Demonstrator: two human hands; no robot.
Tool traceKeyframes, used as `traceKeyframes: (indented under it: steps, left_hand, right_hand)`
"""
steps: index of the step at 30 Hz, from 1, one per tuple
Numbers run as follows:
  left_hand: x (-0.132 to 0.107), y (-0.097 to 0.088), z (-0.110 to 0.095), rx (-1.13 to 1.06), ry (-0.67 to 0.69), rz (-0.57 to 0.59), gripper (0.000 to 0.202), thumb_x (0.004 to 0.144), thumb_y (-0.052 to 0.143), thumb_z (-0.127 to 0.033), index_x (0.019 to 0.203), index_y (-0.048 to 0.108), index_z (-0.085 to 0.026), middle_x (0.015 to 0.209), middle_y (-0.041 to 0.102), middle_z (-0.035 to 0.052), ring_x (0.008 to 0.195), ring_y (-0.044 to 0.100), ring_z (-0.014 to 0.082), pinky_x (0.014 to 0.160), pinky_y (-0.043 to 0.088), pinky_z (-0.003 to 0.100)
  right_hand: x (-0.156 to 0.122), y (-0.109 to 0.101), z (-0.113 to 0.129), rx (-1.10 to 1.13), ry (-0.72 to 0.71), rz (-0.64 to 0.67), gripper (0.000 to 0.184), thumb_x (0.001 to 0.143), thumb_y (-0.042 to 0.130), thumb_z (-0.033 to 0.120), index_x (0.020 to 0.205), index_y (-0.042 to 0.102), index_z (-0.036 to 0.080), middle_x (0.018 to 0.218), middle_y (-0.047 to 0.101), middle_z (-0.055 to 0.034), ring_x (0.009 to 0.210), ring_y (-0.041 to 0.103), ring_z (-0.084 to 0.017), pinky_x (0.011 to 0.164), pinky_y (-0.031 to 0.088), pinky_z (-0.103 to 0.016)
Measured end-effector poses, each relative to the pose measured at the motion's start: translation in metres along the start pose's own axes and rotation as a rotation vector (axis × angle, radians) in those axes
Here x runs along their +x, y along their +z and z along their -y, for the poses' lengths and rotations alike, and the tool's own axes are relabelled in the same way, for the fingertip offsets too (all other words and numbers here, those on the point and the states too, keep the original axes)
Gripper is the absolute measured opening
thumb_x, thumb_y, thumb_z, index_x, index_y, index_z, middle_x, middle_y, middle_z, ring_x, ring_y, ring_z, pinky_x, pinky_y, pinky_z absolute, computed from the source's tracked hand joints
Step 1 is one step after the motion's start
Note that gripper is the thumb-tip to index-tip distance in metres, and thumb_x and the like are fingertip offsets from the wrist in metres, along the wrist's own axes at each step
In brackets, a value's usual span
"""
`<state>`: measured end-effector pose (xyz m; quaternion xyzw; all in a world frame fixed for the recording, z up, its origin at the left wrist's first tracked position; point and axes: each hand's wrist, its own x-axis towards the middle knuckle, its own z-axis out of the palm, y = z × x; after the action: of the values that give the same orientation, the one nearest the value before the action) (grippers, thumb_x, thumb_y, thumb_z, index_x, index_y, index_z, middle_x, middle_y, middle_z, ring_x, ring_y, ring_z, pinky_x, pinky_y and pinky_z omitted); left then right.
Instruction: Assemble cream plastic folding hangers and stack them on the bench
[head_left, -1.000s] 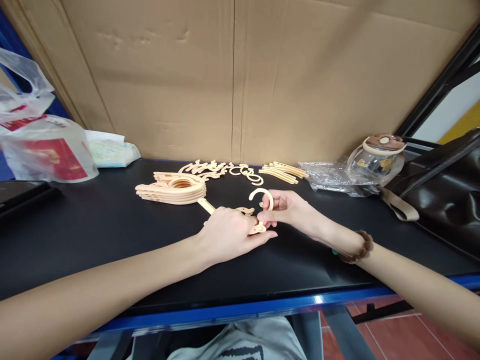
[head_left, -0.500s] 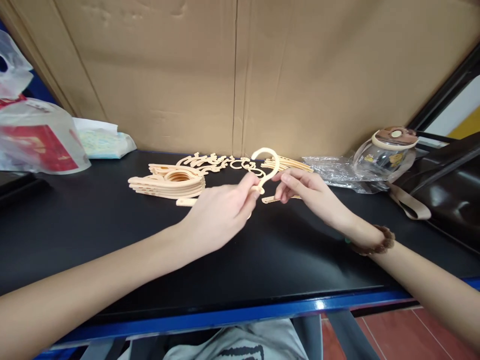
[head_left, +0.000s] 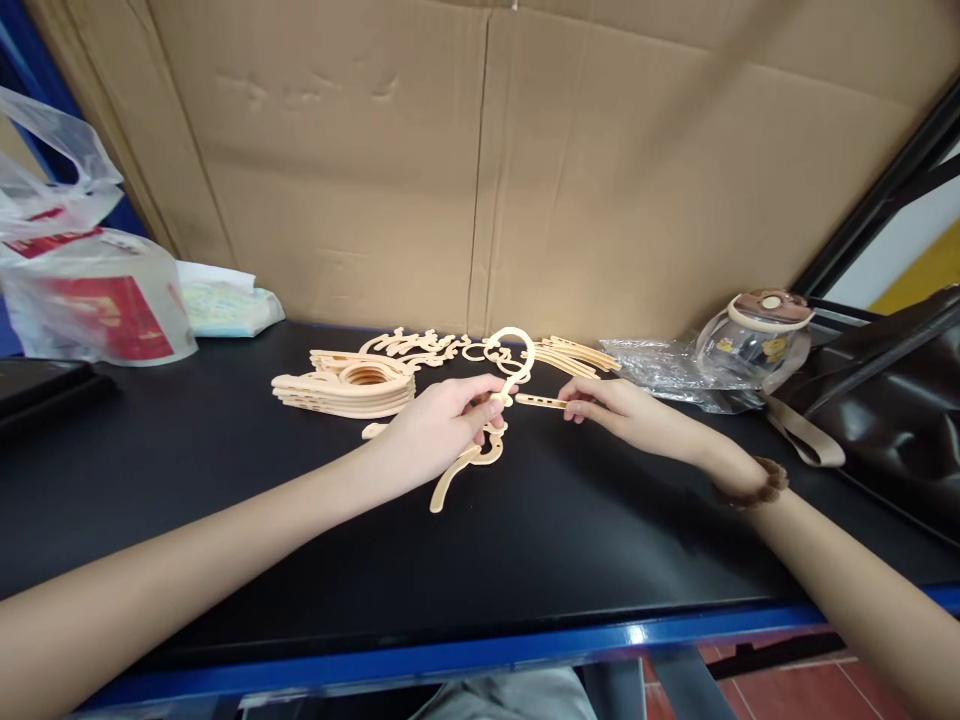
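Note:
My left hand (head_left: 442, 425) is closed on a cream plastic folding clothes hanger (head_left: 531, 352). The hanger's round hook stands up above my fingers, and a curved arm hangs below them; my hand hides much of its middle. Just to the right, my right hand (head_left: 626, 415) pinches a flat cream strip with slots (head_left: 536, 402) by its right end. The strip's left end points at the base of the hook; whether the two touch I cannot tell. Behind my left hand sits a stack of cream hanger parts (head_left: 352, 400).
At the back lie a pile of small hooks (head_left: 427, 345), several cream strips (head_left: 574, 354) and clear plastic wrap (head_left: 660, 365). A clear bottle (head_left: 754, 345) and a dark bag (head_left: 900, 410) stand right. Wipes (head_left: 229, 305) and a plastic bag (head_left: 97, 300) are left; cardboard (head_left: 337, 180) rises behind.
My right hand has moved away from the hook, and the strip it pinches now shows clearly. The hanger's curved arm has come into sight below my left hand. The view has shifted slightly.

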<state>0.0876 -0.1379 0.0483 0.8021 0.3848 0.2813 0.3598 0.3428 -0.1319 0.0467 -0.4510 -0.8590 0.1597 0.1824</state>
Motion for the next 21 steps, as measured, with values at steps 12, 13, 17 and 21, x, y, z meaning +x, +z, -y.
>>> traceKeyframes:
  steps: [12,13,17,21]
  left_hand:
    - [0.005,-0.002,-0.005,-0.05,-0.052,-0.132,0.03,0.086,0.048,-0.031,0.107,0.061,-0.016,0.09,0.061,0.0039,0.075,0.056,0.0144,0.052,0.039,0.021]
    - [0.005,-0.001,-0.005,-0.055,-0.039,-0.128,0.029,0.086,0.048,-0.031,0.106,0.061,-0.015,0.092,0.061,0.0041,0.074,0.056,0.0138,0.052,0.04,0.021]
    - [0.005,0.001,-0.003,-0.115,0.012,-0.078,0.025,0.088,0.046,-0.03,0.104,0.059,-0.015,0.095,0.061,0.0045,0.072,0.057,0.0123,0.051,0.04,0.02]
    - [0.005,0.001,0.001,-0.219,0.003,0.007,0.023,0.089,0.047,-0.032,0.103,0.058,-0.017,0.091,0.062,0.0033,0.07,0.059,0.0119,0.055,0.043,0.021]
  right_hand:
    - [-0.006,0.0,0.015,0.678,0.021,0.111,0.015,0.095,0.045,0.034,0.104,0.046,0.022,0.065,0.059,0.0039,0.046,0.042,-0.007,0.043,0.032,-0.02]
    - [-0.007,-0.001,0.016,0.742,0.014,0.096,0.012,0.095,0.046,0.031,0.101,0.049,0.021,0.069,0.062,0.0024,0.047,0.046,-0.007,0.045,0.036,-0.02]
    - [-0.011,-0.008,0.018,0.897,0.01,0.011,0.023,0.087,0.046,0.017,0.098,0.066,0.017,0.086,0.07,-0.0052,0.075,0.066,-0.015,0.07,0.053,-0.028]
    - [-0.013,-0.01,0.018,0.853,-0.012,0.004,0.029,0.084,0.057,0.021,0.111,0.067,0.022,0.101,0.073,-0.0065,0.092,0.068,-0.02,0.085,0.051,-0.036]
